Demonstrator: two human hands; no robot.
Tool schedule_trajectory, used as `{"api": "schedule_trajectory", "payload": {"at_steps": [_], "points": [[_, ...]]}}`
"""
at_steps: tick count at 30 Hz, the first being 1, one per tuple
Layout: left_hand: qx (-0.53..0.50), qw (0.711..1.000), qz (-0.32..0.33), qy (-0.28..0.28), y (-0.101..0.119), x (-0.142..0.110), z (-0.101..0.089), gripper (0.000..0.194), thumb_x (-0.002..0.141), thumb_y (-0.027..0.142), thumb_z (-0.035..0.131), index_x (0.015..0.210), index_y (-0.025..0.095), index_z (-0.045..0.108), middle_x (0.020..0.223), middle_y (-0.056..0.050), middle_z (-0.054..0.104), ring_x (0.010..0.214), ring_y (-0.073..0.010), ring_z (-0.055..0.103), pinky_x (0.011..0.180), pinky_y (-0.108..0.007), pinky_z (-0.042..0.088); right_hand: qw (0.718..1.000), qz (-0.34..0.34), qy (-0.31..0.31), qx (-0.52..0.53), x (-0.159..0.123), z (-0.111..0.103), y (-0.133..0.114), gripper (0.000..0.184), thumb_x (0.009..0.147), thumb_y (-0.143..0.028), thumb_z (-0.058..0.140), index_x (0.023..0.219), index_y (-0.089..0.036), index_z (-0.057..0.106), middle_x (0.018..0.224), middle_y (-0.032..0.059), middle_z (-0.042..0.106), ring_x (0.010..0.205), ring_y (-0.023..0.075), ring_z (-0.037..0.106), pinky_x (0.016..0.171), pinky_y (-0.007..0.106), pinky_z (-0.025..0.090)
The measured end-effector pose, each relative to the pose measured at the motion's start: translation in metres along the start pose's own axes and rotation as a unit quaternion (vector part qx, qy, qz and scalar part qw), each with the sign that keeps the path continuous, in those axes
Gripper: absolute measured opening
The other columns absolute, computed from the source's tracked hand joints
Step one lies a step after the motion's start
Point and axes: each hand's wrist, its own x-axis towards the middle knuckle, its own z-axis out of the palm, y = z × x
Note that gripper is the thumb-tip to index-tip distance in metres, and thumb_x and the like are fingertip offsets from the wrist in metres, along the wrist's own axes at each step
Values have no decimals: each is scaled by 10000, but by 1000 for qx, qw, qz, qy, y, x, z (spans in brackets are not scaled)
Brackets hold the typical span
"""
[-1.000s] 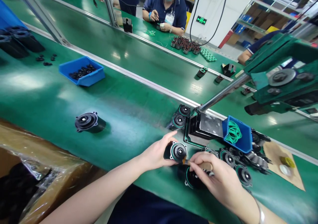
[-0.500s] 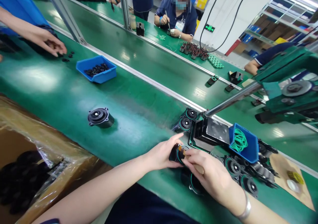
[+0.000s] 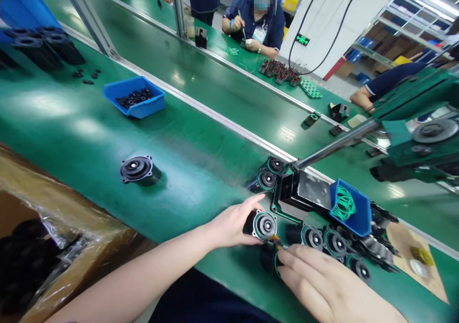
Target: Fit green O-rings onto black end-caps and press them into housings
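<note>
My left hand [image 3: 234,223] is wrapped around a black cylindrical motor housing [image 3: 266,226], its round stepped face with a green ring turned up toward me. In my right hand [image 3: 313,277], closed, is a small brush [image 3: 276,238] with amber bristles. The bristle tip touches the lower right rim of the housing, while the fingers hide the handle. Just below stands another black housing [image 3: 268,258], partly covered by the right hand. Several more housings with green rings [image 3: 311,237] stand to the right of my hands.
A single housing [image 3: 136,169] stands to the left. Blue bins hold small black parts [image 3: 134,97] and green rings [image 3: 344,203]. A metal block [image 3: 310,189] lies beyond my hands, below a green press [image 3: 419,103]. Across the bench a masked co-worker [image 3: 253,22] handles parts.
The brush has moved from over the housing's face to its lower right rim, and my right hand has turned palm down. Another person's hand at the far left has left view.
</note>
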Motion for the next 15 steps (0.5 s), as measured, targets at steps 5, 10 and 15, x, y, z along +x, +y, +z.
{"api": "schedule_trajectory", "payload": {"at_steps": [5, 10, 15], "points": [[59, 997, -40, -15, 11, -14, -21, 894, 714, 279, 822, 1427, 265, 283, 1266, -67, 637, 1145, -266, 650, 994, -394, 515, 999, 20, 24, -31, -17, -8, 14, 417, 1022, -117, 270, 1045, -161, 684, 1108, 55, 743, 989, 189, 701, 864, 310, 583], [175, 976, -118, 51, 10, -9, -78, 813, 755, 259, 765, 1422, 265, 300, 1281, -70, 632, 1118, -275, 665, 955, -412, 535, 996, 78, 34, -3, -79, -5, 30, 318, 1006, -207, 415, 1248, -186, 620, 1295, 55, 660, 1186, 151, 635, 994, 240, 545], [200, 977, -50, 52, -12, 66, -108, 836, 747, 251, 765, 1447, 182, 314, 1318, -156, 605, 1173, -299, 635, 989, -461, 524, 992, 118, 48, 19, -130, 18, 33, 399, 929, -217, 591, 1327, -204, 564, 1345, 84, 624, 1193, 188, 641, 957, 265, 582]]}}
